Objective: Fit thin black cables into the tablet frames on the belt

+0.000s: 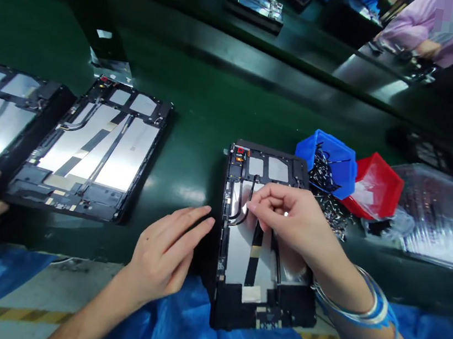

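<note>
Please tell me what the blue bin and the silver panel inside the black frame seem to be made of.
The blue bin looks like moulded plastic: thin walls, even colour, slight gloss. The silver panel looks like metal or metallised film, with a bright, smooth, mirror-like shine; the look cannot settle which. The black frame has a dark matte finish, perhaps plastic or coated metal.

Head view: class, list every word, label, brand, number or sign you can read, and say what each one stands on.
Nothing can be read: the white label and red label on the tablet frame show no legible text, being too small or blurred to tell.
</note>
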`<state>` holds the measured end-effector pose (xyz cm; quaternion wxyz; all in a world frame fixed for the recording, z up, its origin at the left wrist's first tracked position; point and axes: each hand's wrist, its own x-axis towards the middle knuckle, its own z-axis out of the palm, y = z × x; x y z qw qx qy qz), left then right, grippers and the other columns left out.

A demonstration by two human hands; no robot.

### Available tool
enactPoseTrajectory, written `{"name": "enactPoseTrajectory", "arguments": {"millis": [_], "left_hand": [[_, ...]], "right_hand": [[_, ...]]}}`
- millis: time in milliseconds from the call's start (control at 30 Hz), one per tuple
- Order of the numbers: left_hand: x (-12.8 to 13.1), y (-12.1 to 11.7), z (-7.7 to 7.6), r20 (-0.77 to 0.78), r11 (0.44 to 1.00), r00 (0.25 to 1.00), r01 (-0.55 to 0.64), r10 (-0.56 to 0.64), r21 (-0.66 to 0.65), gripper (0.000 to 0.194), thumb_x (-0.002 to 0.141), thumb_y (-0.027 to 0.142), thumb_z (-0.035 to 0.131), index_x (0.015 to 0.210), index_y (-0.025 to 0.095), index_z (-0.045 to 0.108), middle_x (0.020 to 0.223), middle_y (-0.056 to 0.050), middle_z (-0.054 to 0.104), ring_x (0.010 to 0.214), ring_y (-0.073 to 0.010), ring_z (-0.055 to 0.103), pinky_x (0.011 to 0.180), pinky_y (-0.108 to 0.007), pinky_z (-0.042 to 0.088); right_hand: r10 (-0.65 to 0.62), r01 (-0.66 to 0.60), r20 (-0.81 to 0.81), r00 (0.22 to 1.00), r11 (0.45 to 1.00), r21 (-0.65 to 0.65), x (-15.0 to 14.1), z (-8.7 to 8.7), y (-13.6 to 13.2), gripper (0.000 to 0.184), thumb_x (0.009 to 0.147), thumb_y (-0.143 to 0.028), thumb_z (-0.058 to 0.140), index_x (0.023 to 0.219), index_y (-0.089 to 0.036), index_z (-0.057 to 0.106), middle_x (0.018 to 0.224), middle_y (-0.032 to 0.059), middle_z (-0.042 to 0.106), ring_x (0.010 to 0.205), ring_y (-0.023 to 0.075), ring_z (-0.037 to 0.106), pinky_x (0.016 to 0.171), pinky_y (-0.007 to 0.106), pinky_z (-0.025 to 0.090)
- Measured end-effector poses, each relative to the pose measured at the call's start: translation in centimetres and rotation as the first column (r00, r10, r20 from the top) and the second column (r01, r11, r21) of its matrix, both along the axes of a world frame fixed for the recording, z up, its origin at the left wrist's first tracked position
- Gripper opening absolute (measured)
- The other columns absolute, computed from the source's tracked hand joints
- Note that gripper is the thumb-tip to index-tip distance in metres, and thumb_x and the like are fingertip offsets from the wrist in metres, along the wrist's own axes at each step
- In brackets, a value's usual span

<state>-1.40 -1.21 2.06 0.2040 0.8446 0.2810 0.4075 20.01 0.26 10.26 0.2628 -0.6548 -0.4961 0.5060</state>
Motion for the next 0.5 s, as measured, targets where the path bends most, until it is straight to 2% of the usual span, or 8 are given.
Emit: {"name": "enactPoseTrajectory", "arguments": {"millis": [100,200,500], "left_hand": [[-0.4,0.2,-0.1,-0.094,0.997,0.995,0.035,-0.028,0.068,0.047,0.082,-0.003,0.042,0.125,0.008,0.057,0.125,-0.022,0.06,0.113,-0.0288,0.061,0.086,-0.041,0.056],[-0.2,0.3,-0.2,-0.157,0.99,0.988,0.033,-0.011,0.138,0.046,0.084,-0.002,0.041,0.124,0.011,0.058,0.124,-0.021,0.061,0.109,-0.029,0.062,0.079,-0.039,0.058],[1.0,0.8,0.1,-0.173,0.965,0.984,0.015,0.032,0.262,0.035,0.084,-0.002,0.038,0.108,0.008,0.062,0.115,-0.021,0.065,0.101,-0.0295,0.065,0.073,-0.037,0.058]], "right_hand": [[0.016,-0.018,0.065,0.998,0.999,0.037,-0.1,-0.2,-0.4,0.015,0.078,-0.03,0.061,0.068,-0.018,0.059,0.053,-0.0023,0.057,0.047,0.0078,0.048,0.046,0.022,0.035],[0.049,-0.059,0.138,0.989,0.996,0.069,-0.1,-0.3,-0.5,0.015,0.08,-0.029,0.059,0.069,-0.018,0.059,0.054,-0.0027,0.057,0.048,0.0081,0.049,0.047,0.022,0.036],[0.13,-0.166,0.258,0.957,0.978,0.125,0.4,-0.3,-0.3,0.01,0.08,-0.024,0.06,0.071,-0.019,0.059,0.05,-0.0064,0.052,0.047,0.0071,0.044,0.049,0.022,0.033]]}}
